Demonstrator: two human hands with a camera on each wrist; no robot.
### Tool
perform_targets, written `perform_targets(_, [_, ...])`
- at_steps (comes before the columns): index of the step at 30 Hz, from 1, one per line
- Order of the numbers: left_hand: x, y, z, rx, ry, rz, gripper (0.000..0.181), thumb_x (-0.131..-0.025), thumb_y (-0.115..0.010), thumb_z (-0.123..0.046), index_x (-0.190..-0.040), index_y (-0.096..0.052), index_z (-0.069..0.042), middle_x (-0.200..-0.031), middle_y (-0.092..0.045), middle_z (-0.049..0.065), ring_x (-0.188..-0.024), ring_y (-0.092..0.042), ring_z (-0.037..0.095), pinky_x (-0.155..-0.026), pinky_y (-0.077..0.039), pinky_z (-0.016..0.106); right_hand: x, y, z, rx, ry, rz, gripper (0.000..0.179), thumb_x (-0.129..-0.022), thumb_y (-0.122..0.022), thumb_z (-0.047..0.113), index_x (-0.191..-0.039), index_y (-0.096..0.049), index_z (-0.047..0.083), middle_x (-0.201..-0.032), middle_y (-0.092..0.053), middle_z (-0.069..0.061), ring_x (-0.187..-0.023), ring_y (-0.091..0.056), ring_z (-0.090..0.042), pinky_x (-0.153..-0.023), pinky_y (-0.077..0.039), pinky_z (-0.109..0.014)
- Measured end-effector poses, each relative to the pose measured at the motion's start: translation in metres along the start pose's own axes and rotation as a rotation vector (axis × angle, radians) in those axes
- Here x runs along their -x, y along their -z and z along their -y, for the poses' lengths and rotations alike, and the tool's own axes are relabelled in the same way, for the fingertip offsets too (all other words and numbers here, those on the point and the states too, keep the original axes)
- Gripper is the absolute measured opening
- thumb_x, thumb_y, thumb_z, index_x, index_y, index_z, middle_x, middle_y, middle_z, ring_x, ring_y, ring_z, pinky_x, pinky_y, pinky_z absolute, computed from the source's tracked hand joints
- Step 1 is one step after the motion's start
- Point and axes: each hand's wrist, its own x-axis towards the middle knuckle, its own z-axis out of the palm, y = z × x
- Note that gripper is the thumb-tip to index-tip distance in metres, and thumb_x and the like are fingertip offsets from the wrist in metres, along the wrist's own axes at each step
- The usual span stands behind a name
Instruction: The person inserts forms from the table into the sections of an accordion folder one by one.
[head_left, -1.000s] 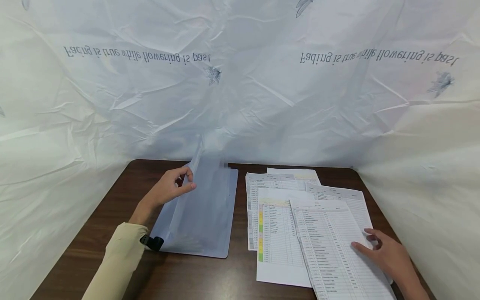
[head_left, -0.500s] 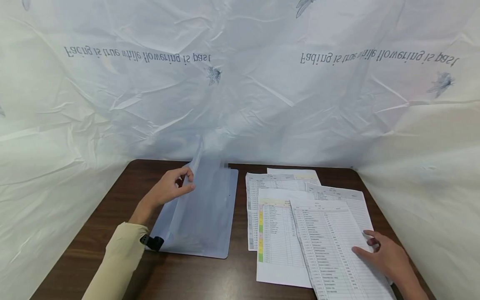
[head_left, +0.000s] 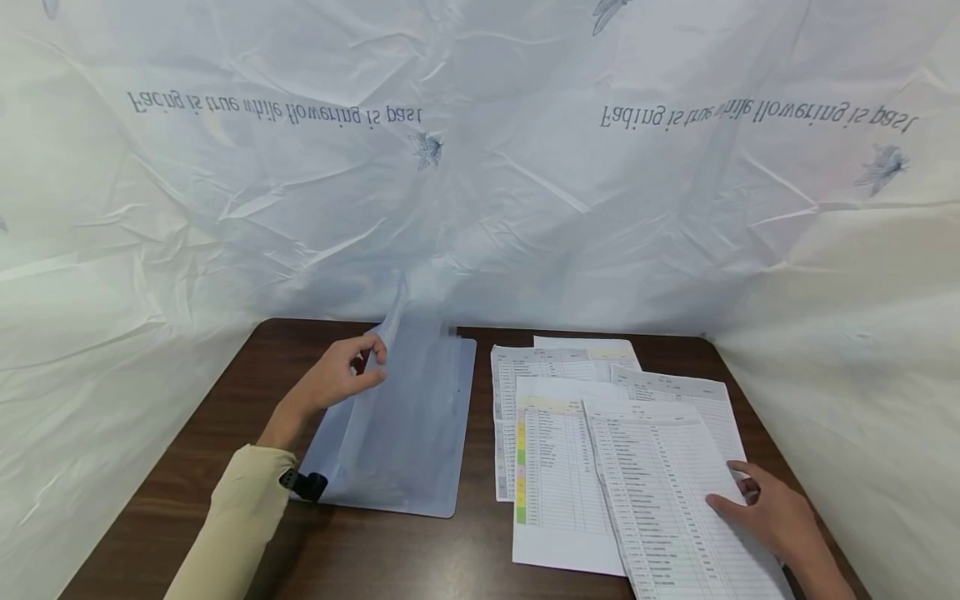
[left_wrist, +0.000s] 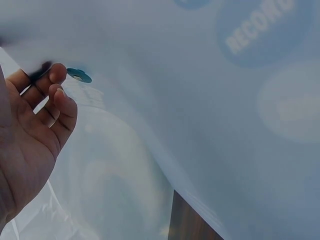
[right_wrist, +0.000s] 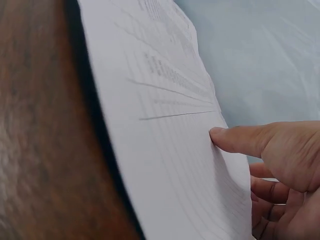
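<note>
Seen from where I stand, the left hand (head_left: 333, 375) is at the translucent folder (head_left: 420, 442), which spreads beneath it and to its right. Its fingers are bent, with a gap showing between thumb and forefinger, and they appear to hold up the folder's raised upper layer. The wrist view shows a teal button (left_wrist: 79, 75) just beside the fingertips. The folder's long axis runs away from the person, its far end leaning slightly right.

Further right of that hand, past a strip of dark tabletop (head_left: 480, 550), lie overlapping printed sheets; one, the colour-banded sheet (head_left: 562, 542), is partly covered by the top sheet (head_left: 660, 500).

The right hand (head_left: 780, 512) is the nearer to the top sheet — it pinches the right edge, thumb on the printed face, fingers behind, only slightly apart. The sheet extends leftward from this hand, its long axis pointing away from the person, far end tilted left; its near end runs out of view.

The governing relation, in my judgement: the folder lies well to the right hand's left — with the colour-banded sheet between — and the two long axes lean oppositely.
</note>
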Motion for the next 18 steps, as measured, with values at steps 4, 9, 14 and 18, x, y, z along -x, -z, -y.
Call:
perform_targets(4, [0.0, 0.001, -0.001, 0.001, 0.005, 0.001, 0.014, -0.092, -0.069, -0.008, -0.098, -0.058, -0.014, -0.086, -0.053, -0.001, -0.067, -0.045, 0.013, -0.062, -0.041, 0.031, -0.001, 0.001, -0.001, -0.012, -0.008, 0.009, 0.094, -0.08, -0.086, 0.044, -0.143, -0.041, -0.009, -0.104, -0.06, -0.029, -0.087, -0.056, -0.033, -0.074, -0.046, -0.048])
perform_targets(9, [0.0, 0.002, -0.001, -0.003, 0.011, 0.008, 0.013, -0.092, -0.069, -0.009, -0.099, -0.058, -0.014, -0.088, -0.053, -0.001, -0.068, -0.045, 0.014, -0.063, -0.041, 0.031, -0.001, 0.008, -0.003, -0.05, 0.058, 0.025, 0.074, -0.087, -0.077, 0.026, -0.137, -0.045, -0.018, -0.1, -0.064, -0.022, -0.086, -0.056, -0.027, -0.068, -0.045, -0.036])
perform_targets(14, [0.001, 0.002, 0.0, 0.001, 0.012, 0.012, 0.013, -0.091, -0.067, -0.008, -0.1, -0.059, -0.012, -0.091, -0.054, 0.0, -0.069, -0.046, 0.014, -0.064, -0.041, 0.031, 0.001, 0.017, -0.002, -0.127, 0.114, 0.064, 0.066, -0.091, -0.07, 0.023, -0.134, -0.047, -0.021, -0.105, -0.064, -0.02, -0.088, -0.055, -0.025, -0.069, -0.045, -0.032])
perform_targets(18, [0.001, 0.002, 0.001, 0.008, 0.017, 0.016, 0.012, -0.091, -0.065, -0.006, -0.101, -0.059, -0.009, -0.093, -0.055, 0.0, -0.069, -0.045, 0.014, -0.064, -0.041, 0.032, 0.003, 0.024, 0.001, -0.178, 0.131, 0.078, 0.066, -0.095, -0.069, 0.025, -0.136, -0.045, -0.02, -0.11, -0.062, -0.021, -0.088, -0.054, -0.022, -0.068, -0.045, -0.03])
